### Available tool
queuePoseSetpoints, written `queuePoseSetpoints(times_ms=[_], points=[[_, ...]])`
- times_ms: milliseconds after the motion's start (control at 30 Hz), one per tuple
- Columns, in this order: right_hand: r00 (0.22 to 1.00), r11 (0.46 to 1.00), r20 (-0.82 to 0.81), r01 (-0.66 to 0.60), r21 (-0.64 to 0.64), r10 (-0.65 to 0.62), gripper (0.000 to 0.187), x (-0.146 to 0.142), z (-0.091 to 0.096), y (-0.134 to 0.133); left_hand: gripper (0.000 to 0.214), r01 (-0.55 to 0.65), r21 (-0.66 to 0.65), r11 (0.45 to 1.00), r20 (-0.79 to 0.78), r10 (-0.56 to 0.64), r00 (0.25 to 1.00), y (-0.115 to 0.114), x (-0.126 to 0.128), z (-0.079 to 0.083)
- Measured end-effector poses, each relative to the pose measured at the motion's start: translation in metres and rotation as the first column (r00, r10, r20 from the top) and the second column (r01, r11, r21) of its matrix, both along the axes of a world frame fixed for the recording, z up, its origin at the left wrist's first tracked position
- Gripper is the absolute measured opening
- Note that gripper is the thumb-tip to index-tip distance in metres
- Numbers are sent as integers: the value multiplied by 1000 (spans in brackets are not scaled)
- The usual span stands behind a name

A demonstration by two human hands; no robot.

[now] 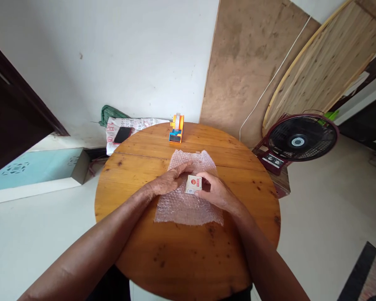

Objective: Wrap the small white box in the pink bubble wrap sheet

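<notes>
A sheet of bubble wrap (188, 211) lies flat on the round wooden table (188, 255). Over its middle is a small white box (193, 184) with a red print and a barcode. My right hand (216, 190) grips the box from its right side, thumb at the near edge and fingers at the far edge. Just left of the box, my left hand (171, 179) rests on the bubble wrap with its fingers stretched out. It holds nothing.
An orange and blue tape dispenser (176, 127) stands at the table's far edge. Behind the left edge, a dark flat device (123, 135) rests on a printed white bag (141, 122). To the right stands a black and maroon fan (301, 140).
</notes>
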State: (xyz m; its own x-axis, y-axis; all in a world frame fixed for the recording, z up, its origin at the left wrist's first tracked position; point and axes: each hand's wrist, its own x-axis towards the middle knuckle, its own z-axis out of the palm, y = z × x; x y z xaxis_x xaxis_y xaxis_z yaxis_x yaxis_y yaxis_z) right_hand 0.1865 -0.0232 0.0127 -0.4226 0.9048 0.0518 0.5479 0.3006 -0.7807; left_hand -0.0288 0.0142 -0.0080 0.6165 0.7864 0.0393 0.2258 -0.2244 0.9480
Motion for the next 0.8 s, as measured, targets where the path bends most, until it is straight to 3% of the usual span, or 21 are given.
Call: queuePoseSetpoints(times_ms=[233,567,800], points=[[999,1000,35,15,24,-16,34,-1,3,-2,70,8,27,1000,-22,-8,1000,1,0,1],[999,999,36,-42,35,41,63,2,8,-5,71,39,28,999,-12,-39,999,-2,0,8],[998,997,33,-50,65,48,54,4,5,-4,67,-2,0,1000,60,2,998,-1,1,1]])
